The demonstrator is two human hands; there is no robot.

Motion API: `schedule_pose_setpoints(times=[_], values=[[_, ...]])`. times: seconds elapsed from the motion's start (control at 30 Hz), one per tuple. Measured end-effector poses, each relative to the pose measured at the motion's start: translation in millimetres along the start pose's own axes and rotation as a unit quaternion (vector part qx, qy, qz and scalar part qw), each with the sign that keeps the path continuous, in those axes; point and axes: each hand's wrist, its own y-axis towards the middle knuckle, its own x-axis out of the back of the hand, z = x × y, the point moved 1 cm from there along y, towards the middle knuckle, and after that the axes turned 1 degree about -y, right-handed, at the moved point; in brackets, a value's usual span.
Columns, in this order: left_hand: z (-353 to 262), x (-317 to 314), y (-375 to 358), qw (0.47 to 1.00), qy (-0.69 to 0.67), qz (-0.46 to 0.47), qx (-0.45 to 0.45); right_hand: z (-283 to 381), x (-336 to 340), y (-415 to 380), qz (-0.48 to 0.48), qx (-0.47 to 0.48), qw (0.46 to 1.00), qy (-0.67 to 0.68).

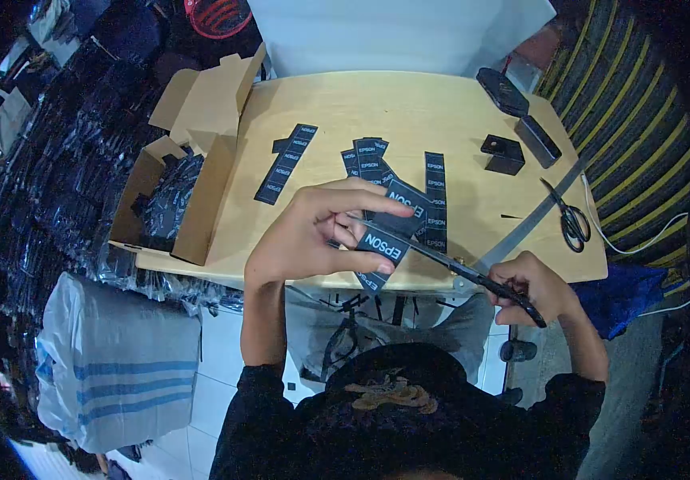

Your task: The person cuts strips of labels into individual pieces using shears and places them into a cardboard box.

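- The left hand [309,228] pinches a dark EPSON strip [383,242] between thumb and fingers, raised over the near edge of the table [457,100].
- The right hand [533,284] grips the scissors [485,282], its fingers wrapped round the handles; the blades lie across the strip, pointing toward the left hand.
- The step looks like cutting between two printed blocks. To do it well, the blades should follow the plain band between the words, square to the strip's edges, so that neither print is clipped.
- The left fingers should hold the strip taut and flat, yet sit clear of the blade tips, which reach close to the curled fingers; short, controlled closings would be safest.
- In the left hand, the strip is black with pale capital lettering, tilted, one word above the blades and another below; it looks thin and fairly stiff.
- Just beyond the left hand lie overlapping strips [369,166]; right of those, a straight single strip [435,188].
- Farther out, left of the left hand, a cardboard box [215,204] holds dark pieces [170,204].
- Beyond the right hand rests a second pair of scissors [575,228].
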Motion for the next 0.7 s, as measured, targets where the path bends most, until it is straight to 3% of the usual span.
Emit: schedule_pose_setpoints(times=[0.07,0.17,0.37,0.5,0.57,0.67,0.7], values=[[2.2,0.1,0.5,1.000,-0.008,0.002,0.018,1.0,-0.9,0.3,-0.004,0.006,1.000,-0.004],[7.3,-0.5,1.6,1.000,-0.002,0.004,-0.022,4.0,-2.0,2.0,-0.019,-0.017,1.000,-0.016],[16.4,-0.6,8.9,0.996,-0.088,-0.016,0.017,-7.6,-2.8,6.3,-0.057,-0.018,0.998,-0.037],[66.7,17.5,34.3,0.999,0.021,-0.025,0.007,-37.6,-5.3,-10.3,-0.125,-0.030,0.991,-0.048],[102.4,18.7,48.2,0.985,0.040,0.006,0.166,-54.8,-12.1,-18.7,-0.168,-0.051,0.984,-0.018],[155.6,11.8,56.2,0.985,0.125,-0.008,0.122,-70.9,-27.8,-26.1,-0.230,-0.051,0.972,-0.018],[158.7,13.0,57.6,0.972,0.218,-0.015,0.085,-75.4,-31.7,-27.3,-0.235,-0.040,0.971,0.002]])
